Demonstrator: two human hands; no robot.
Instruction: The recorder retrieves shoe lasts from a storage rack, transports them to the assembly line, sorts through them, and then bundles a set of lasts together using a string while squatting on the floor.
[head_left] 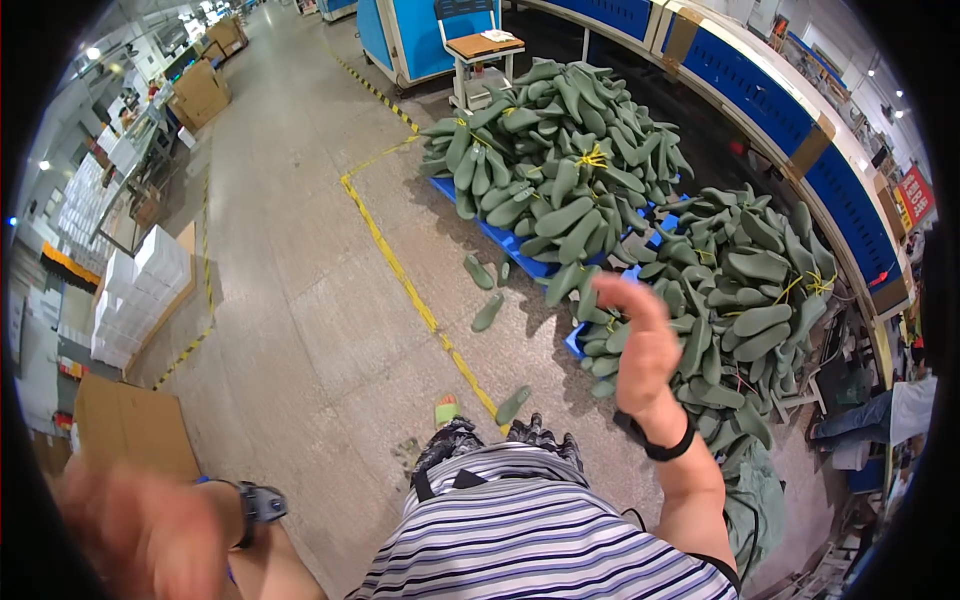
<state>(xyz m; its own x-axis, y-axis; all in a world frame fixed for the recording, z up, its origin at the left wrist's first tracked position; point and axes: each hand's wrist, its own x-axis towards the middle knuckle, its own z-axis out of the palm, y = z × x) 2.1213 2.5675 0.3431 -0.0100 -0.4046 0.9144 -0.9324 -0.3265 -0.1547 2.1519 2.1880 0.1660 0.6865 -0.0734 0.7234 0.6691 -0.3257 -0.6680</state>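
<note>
My right hand (pixel 648 350) is raised in front of two heaps of dark green shoe soles. Its fingers are stretched out and slightly bent, with nothing in them. Behind it lies the nearer heap of soles (pixel 760 265), with the larger heap of soles (pixel 570 150) farther away. Yellow ties (pixel 592 158) bind some of them into bundles. My left hand (pixel 150 530) is at the lower left, smeared by motion, near a brown cardboard box (pixel 135 425); its fingers cannot be made out. Both wrists wear dark bands.
Blue pallets (pixel 515 243) stick out under the heaps. Loose soles (pixel 488 312) lie on the floor near a yellow tape line (pixel 400 275). A small chair (pixel 485 45) stands at the back, a long blue machine (pixel 740 100) along the right. White stacks (pixel 140 290) stand left; a person (pixel 870 415) is at right.
</note>
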